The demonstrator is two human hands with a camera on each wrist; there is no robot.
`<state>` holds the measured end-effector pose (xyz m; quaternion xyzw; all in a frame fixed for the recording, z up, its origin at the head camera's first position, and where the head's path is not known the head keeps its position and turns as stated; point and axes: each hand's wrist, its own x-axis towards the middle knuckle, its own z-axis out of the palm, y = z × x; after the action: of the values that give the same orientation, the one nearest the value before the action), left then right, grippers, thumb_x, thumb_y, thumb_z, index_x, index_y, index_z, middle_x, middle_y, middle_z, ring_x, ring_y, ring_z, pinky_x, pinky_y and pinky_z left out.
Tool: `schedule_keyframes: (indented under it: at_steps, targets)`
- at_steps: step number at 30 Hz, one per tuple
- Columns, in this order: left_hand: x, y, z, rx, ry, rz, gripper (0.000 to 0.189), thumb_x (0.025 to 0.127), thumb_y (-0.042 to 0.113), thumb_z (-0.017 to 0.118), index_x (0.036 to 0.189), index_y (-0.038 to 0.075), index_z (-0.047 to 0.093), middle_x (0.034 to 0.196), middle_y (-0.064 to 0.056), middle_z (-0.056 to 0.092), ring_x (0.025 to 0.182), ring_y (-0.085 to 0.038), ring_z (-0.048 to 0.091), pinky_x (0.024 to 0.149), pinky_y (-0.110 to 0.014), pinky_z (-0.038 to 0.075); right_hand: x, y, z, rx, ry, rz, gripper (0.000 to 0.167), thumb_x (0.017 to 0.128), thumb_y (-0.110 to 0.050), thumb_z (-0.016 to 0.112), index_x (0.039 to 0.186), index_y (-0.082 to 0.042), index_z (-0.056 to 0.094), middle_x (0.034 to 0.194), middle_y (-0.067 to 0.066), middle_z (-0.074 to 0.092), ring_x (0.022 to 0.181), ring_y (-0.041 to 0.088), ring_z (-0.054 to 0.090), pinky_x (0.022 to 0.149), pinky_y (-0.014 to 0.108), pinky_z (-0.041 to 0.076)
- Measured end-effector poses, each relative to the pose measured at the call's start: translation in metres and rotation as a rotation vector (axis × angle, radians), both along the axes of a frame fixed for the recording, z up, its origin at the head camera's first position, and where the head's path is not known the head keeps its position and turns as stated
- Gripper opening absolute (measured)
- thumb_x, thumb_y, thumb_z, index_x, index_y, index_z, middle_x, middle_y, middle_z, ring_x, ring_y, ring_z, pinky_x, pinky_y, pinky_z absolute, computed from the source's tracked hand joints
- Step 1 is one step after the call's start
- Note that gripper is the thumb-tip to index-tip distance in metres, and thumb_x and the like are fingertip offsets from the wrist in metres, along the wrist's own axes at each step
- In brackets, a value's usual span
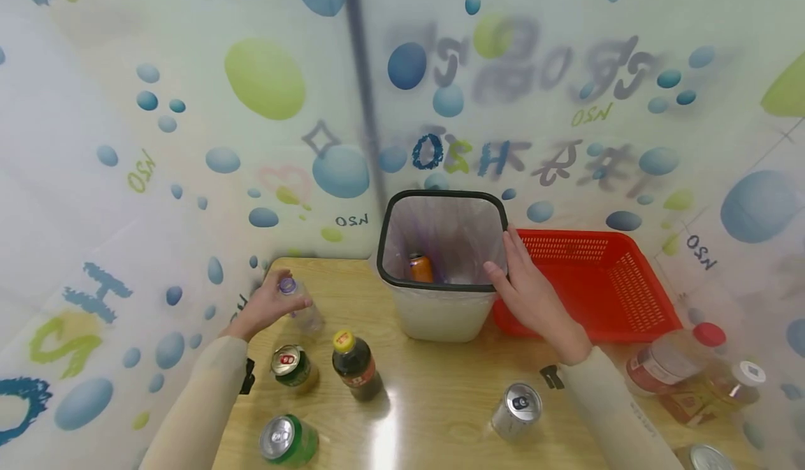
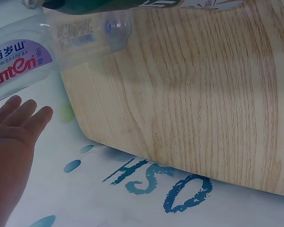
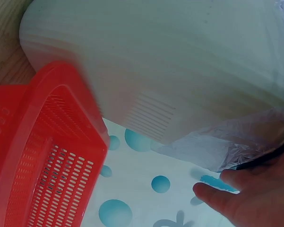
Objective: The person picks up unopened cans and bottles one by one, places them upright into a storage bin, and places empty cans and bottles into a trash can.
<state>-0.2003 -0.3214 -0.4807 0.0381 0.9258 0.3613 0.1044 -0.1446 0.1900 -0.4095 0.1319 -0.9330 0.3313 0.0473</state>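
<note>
My left hand reaches around the neck of a clear plastic bottle with a purple cap, at the table's left back. In the left wrist view, the bottle's purple label shows beside extended fingers. At the right edge of a white bin with a black rim and clear liner is my right hand. Its thumb lies over the rim's inner side, its straight fingers along the outside. An orange can lies inside the bin.
A dark soda bottle with a yellow cap, a dark green can and a green can stand at the left. A silver can is front right. Beyond my right arm are a red basket and two bottles.
</note>
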Motion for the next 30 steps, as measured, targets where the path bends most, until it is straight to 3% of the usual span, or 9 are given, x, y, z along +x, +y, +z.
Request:
schedule_keyframes:
  at_steps: [10,15,24,30]
  targets:
    - [0.002,-0.001,-0.005,-0.028,0.038,-0.010,0.080,0.094,0.042,0.075,0.145,-0.009,0.040,0.130,-0.029,0.059,0.119,-0.043,0.059,0.096,-0.055,0.052,-0.001,-0.001,0.001,-0.001,0.014,0.011,0.083,0.109,-0.048,0.044,0.166,-0.004,0.004,0.174,0.014,0.000,0.158,0.040,0.010,0.119,0.063,0.025]
    - [0.004,-0.001,0.000,-0.037,0.090,0.002,0.068,0.095,0.043,0.075,0.136,-0.004,0.047,0.118,-0.023,0.065,0.105,-0.035,0.066,0.084,-0.047,0.056,0.000,-0.001,0.001,0.019,0.025,0.009,0.083,0.108,-0.050,0.044,0.166,-0.003,0.005,0.174,0.015,0.001,0.158,0.039,0.010,0.120,0.062,0.024]
    - [0.005,0.001,0.024,0.001,0.191,-0.023,0.064,0.094,0.042,0.076,0.134,0.000,0.050,0.116,-0.020,0.067,0.101,-0.032,0.066,0.081,-0.042,0.054,0.000,0.001,0.003,0.152,0.093,-0.022,0.079,0.107,-0.041,0.048,0.164,0.003,0.014,0.171,0.023,0.010,0.157,0.042,0.012,0.121,0.062,0.022]
    - [0.008,0.009,0.055,-0.019,0.273,-0.030,0.064,0.094,0.043,0.076,0.135,0.001,0.049,0.116,-0.021,0.068,0.103,-0.035,0.068,0.084,-0.048,0.055,0.000,0.000,0.003,0.161,0.078,-0.020,0.079,0.108,-0.042,0.047,0.163,0.003,0.014,0.171,0.023,0.010,0.157,0.043,0.013,0.121,0.062,0.022]
